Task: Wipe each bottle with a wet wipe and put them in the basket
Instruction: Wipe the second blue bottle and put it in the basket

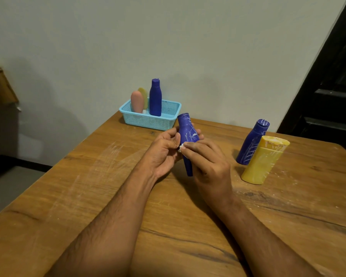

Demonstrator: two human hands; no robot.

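Fingers (190, 145) of both hands grip a blue bottle (187, 132) (white wipe (181, 147) mostly hidden).

Head view: forward-down over table (92, 196), hands close below.

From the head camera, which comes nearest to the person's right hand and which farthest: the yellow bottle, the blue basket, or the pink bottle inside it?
Measured from the right hand:
1. Yellow bottle, standing on the table just to its right.
2. Blue basket, farther back at the wall, to the left.
3. Pink bottle, upright at the basket's left end, farthest away.
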